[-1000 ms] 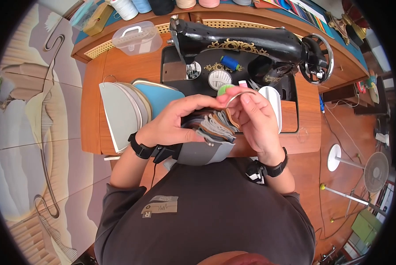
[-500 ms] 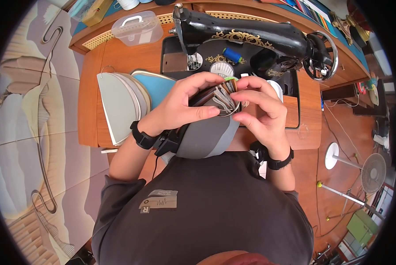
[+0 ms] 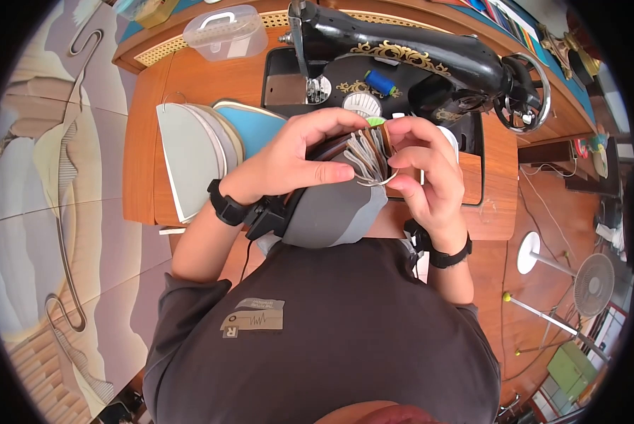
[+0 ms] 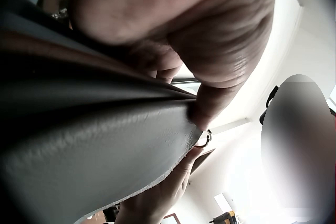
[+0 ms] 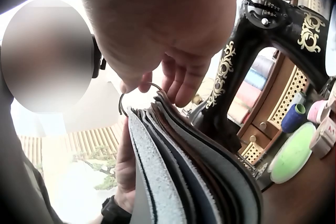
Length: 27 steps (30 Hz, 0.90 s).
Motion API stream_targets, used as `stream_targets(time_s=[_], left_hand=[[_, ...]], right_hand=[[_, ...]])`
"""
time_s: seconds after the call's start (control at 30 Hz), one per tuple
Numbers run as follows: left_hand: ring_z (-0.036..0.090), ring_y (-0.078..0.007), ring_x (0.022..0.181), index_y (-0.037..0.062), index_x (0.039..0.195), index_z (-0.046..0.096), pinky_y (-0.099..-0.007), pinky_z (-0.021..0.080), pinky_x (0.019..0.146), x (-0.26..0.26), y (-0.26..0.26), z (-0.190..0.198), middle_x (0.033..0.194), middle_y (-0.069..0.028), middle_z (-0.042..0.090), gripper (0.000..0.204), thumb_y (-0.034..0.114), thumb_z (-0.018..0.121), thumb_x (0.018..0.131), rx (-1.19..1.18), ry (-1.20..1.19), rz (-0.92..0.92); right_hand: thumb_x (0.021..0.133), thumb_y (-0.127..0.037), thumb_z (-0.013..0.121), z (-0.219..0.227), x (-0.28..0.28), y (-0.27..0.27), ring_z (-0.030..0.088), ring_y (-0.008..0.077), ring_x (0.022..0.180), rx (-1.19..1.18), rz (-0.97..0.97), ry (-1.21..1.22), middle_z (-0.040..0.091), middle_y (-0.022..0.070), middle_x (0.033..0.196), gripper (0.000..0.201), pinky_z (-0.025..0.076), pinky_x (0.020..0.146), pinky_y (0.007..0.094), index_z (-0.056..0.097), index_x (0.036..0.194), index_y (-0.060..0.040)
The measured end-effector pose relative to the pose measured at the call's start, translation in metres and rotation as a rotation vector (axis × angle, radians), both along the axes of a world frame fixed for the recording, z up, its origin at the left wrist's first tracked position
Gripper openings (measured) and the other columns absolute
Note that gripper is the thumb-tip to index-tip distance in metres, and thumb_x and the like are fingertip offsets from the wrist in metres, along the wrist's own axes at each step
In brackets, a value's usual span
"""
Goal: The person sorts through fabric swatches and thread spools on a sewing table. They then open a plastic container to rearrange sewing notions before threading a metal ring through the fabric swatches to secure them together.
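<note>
A thick bundle of leather swatches (image 3: 334,215), grey and brown with one grey piece at the front, is gripped by my left hand (image 3: 285,159). The left thumb presses near the swatches' corner while the fingers lie behind the stack. A thin metal ring (image 3: 379,183) sits at the fanned corner ends of the bundle. My right hand (image 3: 433,173) pinches this ring (image 5: 122,106) between thumb and fingertips, its other fingers beside the swatch edges. In the right wrist view, the swatches (image 5: 157,166) hang below the ring, layered edge on.
Behind the hands stands a black sewing machine (image 3: 409,55) with gold ornament. A blue thread spool (image 3: 380,83) and a round pin wheel (image 3: 363,104) lie on its bed. To the left are a second swatch bundle (image 3: 188,155) and a clear plastic box (image 3: 226,35).
The ring, earlier held up beyond the swatches by the right hand, is now down at their near corner ends. The right hand has turned and lowered; the left thumb has shifted toward the corner.
</note>
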<state>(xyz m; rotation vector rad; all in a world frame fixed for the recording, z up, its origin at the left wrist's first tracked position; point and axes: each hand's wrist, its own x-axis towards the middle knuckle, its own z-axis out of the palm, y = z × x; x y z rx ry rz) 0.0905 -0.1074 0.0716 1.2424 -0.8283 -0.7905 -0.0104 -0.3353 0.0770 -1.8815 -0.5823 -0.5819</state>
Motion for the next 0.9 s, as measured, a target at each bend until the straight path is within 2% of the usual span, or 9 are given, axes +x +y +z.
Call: stream_targets(time_s=[0.07, 0.17, 0.3, 0.43, 0.63, 0.9], left_hand=[[0.055, -0.0174, 0.125, -0.0014, 0.143, 0.048, -0.0328, 0.044, 0.107, -0.001, -0.003, -0.001, 0.132, -0.0087, 0.059, 0.066, 0.019, 0.08, 0.089, -0.033, 0.012, 0.015], [0.053, -0.0186, 0.128, -0.001, 0.142, 0.049, -0.0339, 0.042, 0.11, 0.002, -0.003, -0.002, 0.134, -0.0088, 0.058, 0.065, 0.014, 0.08, 0.087, -0.034, 0.019, 0.015], [0.052, -0.0189, 0.13, -0.0006, 0.142, 0.048, -0.0343, 0.042, 0.111, 0.001, -0.003, -0.001, 0.136, -0.0092, 0.056, 0.068, 0.011, 0.081, 0.084, -0.034, 0.044, 0.0], [0.052, -0.0188, 0.13, 0.0003, 0.142, 0.047, -0.0344, 0.042, 0.111, 0.001, -0.001, 0.002, 0.135, -0.0093, 0.056, 0.069, 0.01, 0.081, 0.084, -0.036, 0.036, -0.027], [0.052, -0.019, 0.129, 0.0007, 0.142, 0.047, -0.0348, 0.042, 0.111, 0.003, 0.002, 0.002, 0.135, -0.0088, 0.055, 0.07, 0.01, 0.082, 0.082, -0.038, 0.068, -0.03], [0.052, -0.0189, 0.13, 0.0004, 0.141, 0.048, -0.0349, 0.04, 0.112, 0.008, 0.0, -0.005, 0.135, -0.0081, 0.055, 0.068, 0.011, 0.082, 0.083, -0.072, 0.026, -0.048]], right_hand=[[0.079, -0.02, 0.085, 0.001, 0.0, 0.001, 0.061, 0.0273, 0.1, -0.112, -0.06, -0.075, 0.06, 0.0137, 0.12, 0.03, 0.053, 0.079, 0.0355, 0.07, 0.1, -0.0053], [0.074, -0.017, 0.088, 0.013, -0.007, 0.003, 0.06, 0.0258, 0.1, -0.312, -0.1, -0.045, 0.059, 0.011, 0.116, 0.031, 0.052, 0.075, 0.0339, 0.072, 0.098, -0.0065], [0.074, -0.013, 0.087, 0.007, -0.011, -0.002, 0.061, 0.0234, 0.094, -0.15, -0.043, 0.014, 0.059, 0.0099, 0.113, 0.027, 0.053, 0.076, 0.0338, 0.072, 0.095, -0.0065], [0.077, -0.014, 0.085, 0.008, -0.01, -0.003, 0.064, 0.0257, 0.099, -0.025, 0.029, 0.061, 0.062, 0.0121, 0.114, 0.026, 0.054, 0.084, 0.0351, 0.069, 0.095, -0.0041], [0.08, -0.015, 0.083, 0.007, -0.008, -0.003, 0.064, 0.0303, 0.102, -0.032, 0.064, 0.062, 0.066, 0.0156, 0.115, 0.026, 0.053, 0.087, 0.0372, 0.065, 0.096, -0.0047], [0.082, -0.019, 0.082, 0.003, -0.008, 0.001, 0.065, 0.0313, 0.096, -0.075, 0.038, 0.012, 0.066, 0.0155, 0.11, 0.03, 0.053, 0.083, 0.0376, 0.061, 0.1, -0.0063]])
